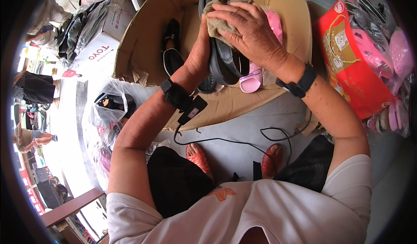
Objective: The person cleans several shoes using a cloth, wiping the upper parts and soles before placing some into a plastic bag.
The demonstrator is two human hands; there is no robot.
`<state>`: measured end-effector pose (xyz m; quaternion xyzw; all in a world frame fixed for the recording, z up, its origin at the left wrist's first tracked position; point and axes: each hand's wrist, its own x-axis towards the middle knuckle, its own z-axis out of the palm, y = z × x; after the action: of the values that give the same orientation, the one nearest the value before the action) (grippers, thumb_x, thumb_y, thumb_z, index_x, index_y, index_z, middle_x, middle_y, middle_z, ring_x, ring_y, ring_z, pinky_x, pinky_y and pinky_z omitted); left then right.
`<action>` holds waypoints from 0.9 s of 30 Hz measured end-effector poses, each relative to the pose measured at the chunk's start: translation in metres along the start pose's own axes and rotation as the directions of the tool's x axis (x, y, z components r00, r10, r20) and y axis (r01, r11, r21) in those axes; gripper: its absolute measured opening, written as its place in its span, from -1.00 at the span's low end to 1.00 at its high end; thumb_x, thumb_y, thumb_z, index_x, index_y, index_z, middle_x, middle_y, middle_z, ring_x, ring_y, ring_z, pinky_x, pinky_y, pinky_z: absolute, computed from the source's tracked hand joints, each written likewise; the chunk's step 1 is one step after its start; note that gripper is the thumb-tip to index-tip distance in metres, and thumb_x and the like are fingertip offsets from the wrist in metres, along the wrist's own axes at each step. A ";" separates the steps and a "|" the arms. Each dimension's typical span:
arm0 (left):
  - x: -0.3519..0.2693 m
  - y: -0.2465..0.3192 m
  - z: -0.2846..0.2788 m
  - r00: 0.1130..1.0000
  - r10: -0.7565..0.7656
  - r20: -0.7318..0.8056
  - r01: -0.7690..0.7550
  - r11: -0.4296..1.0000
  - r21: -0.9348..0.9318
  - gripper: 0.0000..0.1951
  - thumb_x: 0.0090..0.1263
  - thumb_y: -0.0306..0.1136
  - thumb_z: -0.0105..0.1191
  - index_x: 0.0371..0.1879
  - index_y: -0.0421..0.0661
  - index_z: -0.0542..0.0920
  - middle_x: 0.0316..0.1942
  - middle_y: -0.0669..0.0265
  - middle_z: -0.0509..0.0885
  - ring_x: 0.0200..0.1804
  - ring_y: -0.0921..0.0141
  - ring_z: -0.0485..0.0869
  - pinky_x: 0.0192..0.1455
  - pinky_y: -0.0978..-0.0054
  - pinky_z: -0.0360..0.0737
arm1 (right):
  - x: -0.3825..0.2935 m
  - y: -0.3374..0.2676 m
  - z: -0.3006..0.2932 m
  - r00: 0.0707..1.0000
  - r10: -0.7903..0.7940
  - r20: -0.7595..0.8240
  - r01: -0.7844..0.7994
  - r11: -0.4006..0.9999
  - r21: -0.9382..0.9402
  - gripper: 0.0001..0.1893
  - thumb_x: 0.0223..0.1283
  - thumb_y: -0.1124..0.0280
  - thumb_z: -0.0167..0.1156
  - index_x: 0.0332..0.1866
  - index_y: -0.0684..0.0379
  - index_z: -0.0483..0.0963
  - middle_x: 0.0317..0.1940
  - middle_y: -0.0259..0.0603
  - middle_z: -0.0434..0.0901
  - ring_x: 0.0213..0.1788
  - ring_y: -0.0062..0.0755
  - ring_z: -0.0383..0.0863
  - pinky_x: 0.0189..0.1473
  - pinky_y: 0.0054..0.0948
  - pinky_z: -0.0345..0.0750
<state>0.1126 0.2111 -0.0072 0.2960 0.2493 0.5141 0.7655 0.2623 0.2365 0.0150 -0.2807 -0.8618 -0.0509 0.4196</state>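
My left hand (201,48) grips a dark sandal (221,66) by its side, above a wide cardboard box (140,48). Pressed onto the sandal's upper part is a brown-grey cloth (215,24), held under the spread fingers of my right hand (249,27). The sandal's thick sole and a strap show below the cloth; the part under the cloth is hidden. In the box lie black shoes (171,35) to the left and a pink slipper (252,81) to the right, partly behind my right hand. Another dark shoe (207,84) lies below my left hand.
A red bag (355,61) stands right of the box beside pink clogs (371,52). At left are white cartons (97,52) and a clear plastic bag (107,113) with footwear. A black cable (221,140) hangs between my wrist straps. People are outside at far left.
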 end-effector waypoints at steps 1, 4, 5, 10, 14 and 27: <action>-0.001 -0.001 0.003 1.000 0.001 0.001 -0.001 1.000 -0.002 -0.29 0.53 0.28 -0.37 0.41 -0.05 0.24 0.28 0.21 0.45 0.26 0.33 0.51 0.34 0.38 0.46 | 0.000 0.004 0.002 0.999 0.039 -0.009 -0.039 0.998 0.046 -0.66 0.19 0.35 0.26 0.10 -0.06 0.52 0.13 -0.45 0.56 0.17 -0.25 0.45 0.30 -0.30 0.32; -0.004 -0.005 0.011 0.997 -0.072 -0.034 0.075 0.993 0.093 -0.29 0.53 0.27 -0.34 0.31 -0.14 0.36 0.09 0.19 0.61 0.04 0.38 0.66 0.15 0.49 0.61 | -0.003 0.018 0.008 0.994 0.104 -0.025 -0.102 0.991 0.087 -0.65 0.16 0.42 0.26 0.09 -0.04 0.50 0.05 -0.37 0.55 0.09 -0.16 0.50 0.17 -0.26 0.45; -0.005 -0.005 0.012 0.997 -0.075 -0.032 0.077 0.993 0.091 -0.29 0.53 0.27 -0.34 0.31 -0.14 0.36 0.09 0.19 0.61 0.04 0.38 0.66 0.15 0.49 0.61 | -0.004 0.025 0.008 0.989 0.146 -0.016 -0.144 0.986 0.085 -0.65 0.15 0.44 0.26 0.08 -0.03 0.50 0.02 -0.35 0.54 0.06 -0.14 0.52 0.12 -0.25 0.48; -0.012 -0.007 0.010 0.987 -0.156 0.030 0.146 0.965 0.217 -0.29 0.52 0.27 -0.31 0.26 -0.16 0.41 0.03 0.24 0.65 -0.06 0.45 0.69 0.01 0.53 0.67 | -0.003 0.067 0.002 0.945 0.307 -0.116 -0.302 0.951 0.057 -0.74 0.25 0.49 0.16 0.04 0.19 0.46 -0.13 -0.20 0.58 -0.09 -0.31 0.59 -0.03 -0.38 0.55; -0.017 -0.006 0.019 0.987 -0.151 0.053 0.133 0.957 0.257 -0.28 0.51 0.29 -0.31 0.28 -0.14 0.42 0.02 0.29 0.67 -0.08 0.47 0.69 0.00 0.53 0.66 | -0.007 0.124 -0.034 0.825 0.549 -0.133 -0.455 0.785 0.420 -0.72 0.28 0.55 0.08 0.09 0.29 0.42 -0.08 -0.21 0.59 0.00 -0.40 0.55 0.08 -0.45 0.49; -0.016 -0.011 0.011 0.980 -0.193 0.047 0.172 0.943 0.284 -0.30 0.54 0.22 -0.27 0.27 -0.23 0.42 0.09 0.22 0.63 0.01 0.50 0.65 0.09 0.59 0.60 | 0.015 0.021 -0.026 0.990 0.132 -0.042 -0.127 0.987 0.102 -0.72 0.20 0.48 0.21 0.02 0.20 0.44 -0.06 -0.03 0.51 0.02 0.00 0.51 0.07 -0.27 0.48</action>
<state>0.1215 0.1906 -0.0058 0.3953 0.3172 0.3893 0.7692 0.2835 0.2523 0.0400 -0.3136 -0.8327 0.0128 0.4562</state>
